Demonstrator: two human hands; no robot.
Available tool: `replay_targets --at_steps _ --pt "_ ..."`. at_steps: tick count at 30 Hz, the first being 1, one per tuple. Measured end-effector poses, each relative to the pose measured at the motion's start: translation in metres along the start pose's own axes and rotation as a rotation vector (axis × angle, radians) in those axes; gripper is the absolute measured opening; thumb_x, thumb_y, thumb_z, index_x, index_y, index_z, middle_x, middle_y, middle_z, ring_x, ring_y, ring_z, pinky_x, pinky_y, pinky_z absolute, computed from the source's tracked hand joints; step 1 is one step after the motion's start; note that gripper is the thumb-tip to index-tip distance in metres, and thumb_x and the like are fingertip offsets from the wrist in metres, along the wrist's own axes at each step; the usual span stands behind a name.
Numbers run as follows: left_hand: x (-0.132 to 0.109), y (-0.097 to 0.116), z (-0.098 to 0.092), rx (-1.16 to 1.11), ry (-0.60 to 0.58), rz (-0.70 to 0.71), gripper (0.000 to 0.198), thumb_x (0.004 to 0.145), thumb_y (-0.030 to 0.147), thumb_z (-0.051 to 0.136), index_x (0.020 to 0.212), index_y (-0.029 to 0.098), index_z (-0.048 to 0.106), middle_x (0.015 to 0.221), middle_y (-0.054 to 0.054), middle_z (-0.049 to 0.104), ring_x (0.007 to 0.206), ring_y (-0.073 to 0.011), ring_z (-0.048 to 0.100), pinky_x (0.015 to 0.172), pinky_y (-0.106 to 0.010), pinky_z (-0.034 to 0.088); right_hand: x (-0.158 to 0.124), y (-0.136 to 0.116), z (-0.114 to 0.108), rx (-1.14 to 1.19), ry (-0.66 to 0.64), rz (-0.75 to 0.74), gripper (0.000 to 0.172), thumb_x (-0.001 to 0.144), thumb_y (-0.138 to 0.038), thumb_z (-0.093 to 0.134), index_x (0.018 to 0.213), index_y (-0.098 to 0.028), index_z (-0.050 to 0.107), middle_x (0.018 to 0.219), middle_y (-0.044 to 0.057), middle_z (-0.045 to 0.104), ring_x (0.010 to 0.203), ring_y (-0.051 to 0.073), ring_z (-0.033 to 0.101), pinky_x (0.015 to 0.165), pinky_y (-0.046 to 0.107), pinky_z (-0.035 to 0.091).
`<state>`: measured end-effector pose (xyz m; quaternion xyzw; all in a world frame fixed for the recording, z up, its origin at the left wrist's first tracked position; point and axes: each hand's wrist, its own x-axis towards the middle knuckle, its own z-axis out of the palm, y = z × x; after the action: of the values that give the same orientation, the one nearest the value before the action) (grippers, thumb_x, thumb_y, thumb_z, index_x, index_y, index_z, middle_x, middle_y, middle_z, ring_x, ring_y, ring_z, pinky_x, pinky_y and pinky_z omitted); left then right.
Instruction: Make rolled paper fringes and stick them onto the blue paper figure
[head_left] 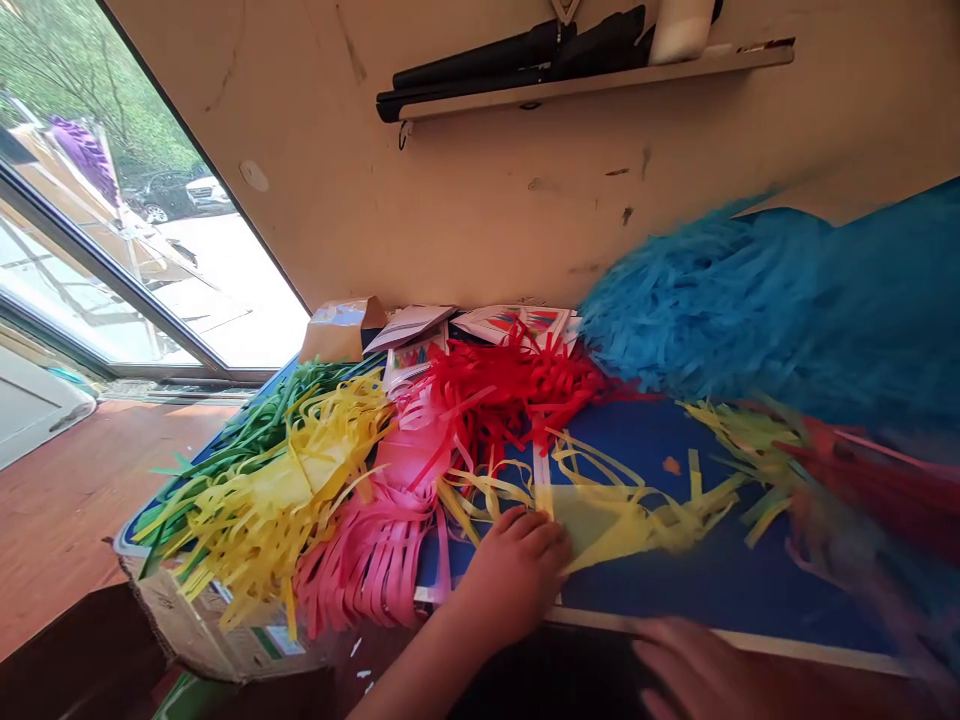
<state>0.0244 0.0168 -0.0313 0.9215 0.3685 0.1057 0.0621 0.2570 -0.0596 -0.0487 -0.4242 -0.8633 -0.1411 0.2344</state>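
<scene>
Yellow paper fringe (607, 525) lies flat on the blue counter (750, 645), and the work in hand seems to be laying out this piece. The left hand (514, 580) rests on the counter with fingers close together, touching the fringe's left end but not clamping it. The right hand (697, 670) is blurred at the near edge, so one cannot tell if it holds anything. Pink fringe (367, 560), red fringe (510, 390) and green fringe (262, 430) lie heaped to the left, and a big blue fringe (735, 300) shows blurred at the far right.
</scene>
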Motion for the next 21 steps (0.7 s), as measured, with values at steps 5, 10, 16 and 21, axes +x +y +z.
replay_targets --at_steps 5,10,16,21 --pt "0.005 0.001 -0.002 0.007 -0.006 0.02 0.024 0.092 0.03 0.041 0.111 0.022 0.055 0.119 0.001 0.06 0.112 -0.0186 0.051 0.098 -0.037 0.035 0.032 -0.021 0.053 -0.026 -0.099 0.098 0.054 0.079 -0.05 0.049 0.115 -0.01 0.056 0.117 0.015 0.058 0.11 0.027 0.052 0.089 0.039 0.043" --pt "0.009 0.002 -0.006 0.054 -0.052 0.092 0.02 0.091 0.027 0.044 0.106 0.021 0.056 0.119 -0.001 0.059 0.112 -0.0182 0.05 0.099 -0.036 0.034 0.061 0.013 0.062 0.113 -0.415 0.318 0.071 0.073 -0.057 0.054 0.126 -0.011 0.049 0.129 0.017 0.048 0.125 0.032 0.037 0.103 0.051 0.028" --pt "0.014 0.004 -0.026 0.03 -0.112 0.098 0.042 0.083 0.049 0.051 0.112 0.018 0.054 0.124 -0.006 0.055 0.113 -0.0222 0.049 0.102 -0.038 0.03 0.043 0.039 0.057 0.072 -0.413 0.373 0.071 0.078 -0.062 0.042 0.13 -0.015 0.046 0.137 0.015 0.039 0.129 0.029 0.031 0.101 0.049 0.032" --pt "0.031 0.02 -0.031 -0.006 -0.174 -0.037 0.072 0.073 0.071 0.046 0.117 0.014 0.051 0.103 -0.01 0.063 0.094 -0.0256 0.058 0.086 -0.039 0.043 0.016 0.03 0.06 -0.002 -0.288 0.316 0.066 0.079 -0.06 0.042 0.13 -0.019 0.046 0.138 0.011 0.04 0.129 0.03 0.031 0.099 0.051 0.032"
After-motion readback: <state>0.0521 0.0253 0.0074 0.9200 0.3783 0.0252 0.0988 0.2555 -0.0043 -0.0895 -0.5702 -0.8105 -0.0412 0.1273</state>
